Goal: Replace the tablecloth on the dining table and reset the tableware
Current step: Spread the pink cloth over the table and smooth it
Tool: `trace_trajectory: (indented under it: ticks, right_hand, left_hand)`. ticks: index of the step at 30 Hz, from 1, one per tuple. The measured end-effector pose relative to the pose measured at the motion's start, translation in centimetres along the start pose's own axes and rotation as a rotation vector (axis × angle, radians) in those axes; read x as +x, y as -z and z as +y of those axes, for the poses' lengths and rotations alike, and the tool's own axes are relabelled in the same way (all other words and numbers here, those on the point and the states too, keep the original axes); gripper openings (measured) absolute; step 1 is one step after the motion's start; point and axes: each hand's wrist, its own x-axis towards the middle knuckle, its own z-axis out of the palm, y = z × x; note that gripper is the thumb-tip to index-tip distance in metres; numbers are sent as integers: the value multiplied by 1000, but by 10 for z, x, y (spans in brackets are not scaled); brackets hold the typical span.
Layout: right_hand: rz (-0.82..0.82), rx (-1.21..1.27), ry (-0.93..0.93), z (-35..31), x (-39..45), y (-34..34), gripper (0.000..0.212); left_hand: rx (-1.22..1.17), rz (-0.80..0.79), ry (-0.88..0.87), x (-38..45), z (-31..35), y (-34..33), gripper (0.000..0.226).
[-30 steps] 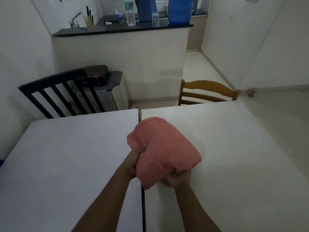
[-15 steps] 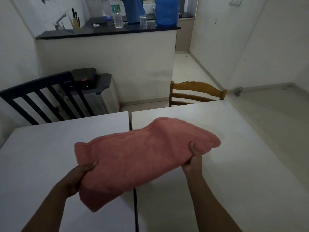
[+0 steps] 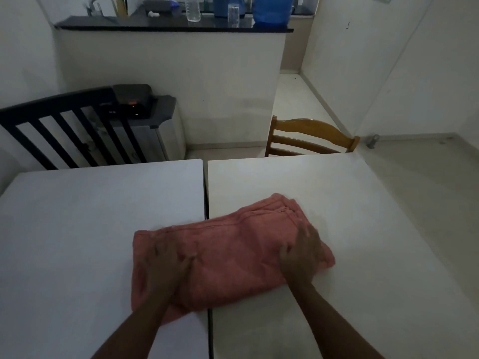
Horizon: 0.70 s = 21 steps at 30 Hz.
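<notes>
A folded pink cloth lies flat on the white dining table, straddling the dark seam between the table's two halves. My left hand rests palm down on the cloth's left part, fingers spread. My right hand lies flat on its right part, slightly blurred. Neither hand grips the cloth. No tableware is on the table.
A black slatted chair stands at the far left edge, a wooden chair at the far right edge. Behind them are a grey appliance and a dark counter with a bottle, a glass and blue containers.
The bundled cloth was unrolled wider between both hands, then lowered onto the table. Both hands let go and now lie flat on top of it.
</notes>
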Motion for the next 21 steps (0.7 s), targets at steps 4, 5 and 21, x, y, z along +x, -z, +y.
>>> trace_trajectory:
  ticks: [4, 5, 21]
  right_hand:
    - [-660, -351, 389, -21, 26, -24, 86]
    - [-794, -462, 376, -13, 30, -29, 94]
    - [-816, -807, 426, -82, 61, -38, 72]
  left_hand:
    - [94, -290, 99, -2, 14, -21, 130]
    - [97, -322, 123, -1, 10, -26, 135]
    - [-17, -134, 76, 51, -33, 24, 82]
